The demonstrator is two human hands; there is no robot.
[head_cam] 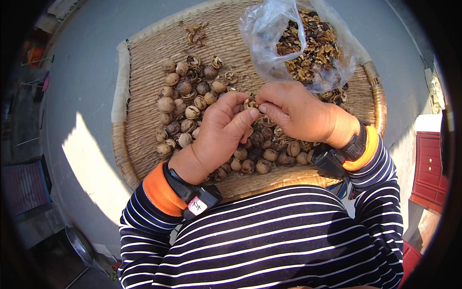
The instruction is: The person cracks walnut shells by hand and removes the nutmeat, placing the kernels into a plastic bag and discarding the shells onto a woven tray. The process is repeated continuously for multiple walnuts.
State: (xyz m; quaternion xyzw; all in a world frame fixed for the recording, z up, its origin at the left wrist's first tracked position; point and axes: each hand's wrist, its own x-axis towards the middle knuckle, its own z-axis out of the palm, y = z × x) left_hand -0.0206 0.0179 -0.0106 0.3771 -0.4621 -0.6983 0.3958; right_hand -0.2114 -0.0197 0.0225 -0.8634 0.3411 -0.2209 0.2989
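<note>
Between both hands is a cracked walnut (pixel 249 104), its broken shell showing at the fingertips. My left hand (pixel 225 124) grips it from the left with thumb and fingers. From the right, the thumb and forefinger of my right hand (pixel 294 108) pinch at its edge; whether they hold a separate piece is hidden. Whole and cracked walnuts (pixel 184 87) are heaped to the left of my hands on a woven wicker tray (pixel 151 76). More walnuts (pixel 263 166) lie below the hands, near my body. Past my right hand stands a clear plastic bag (pixel 263 61) holding walnut kernels (pixel 310 43).
Shell scraps (pixel 196 34) lie at the tray's far side. Broken shells (pixel 334 94) sit right of my right hand. Dark devices (pixel 202 200) are strapped at both wrists. A red cabinet (pixel 429 164) stands at the right on the concrete floor (pixel 86 83).
</note>
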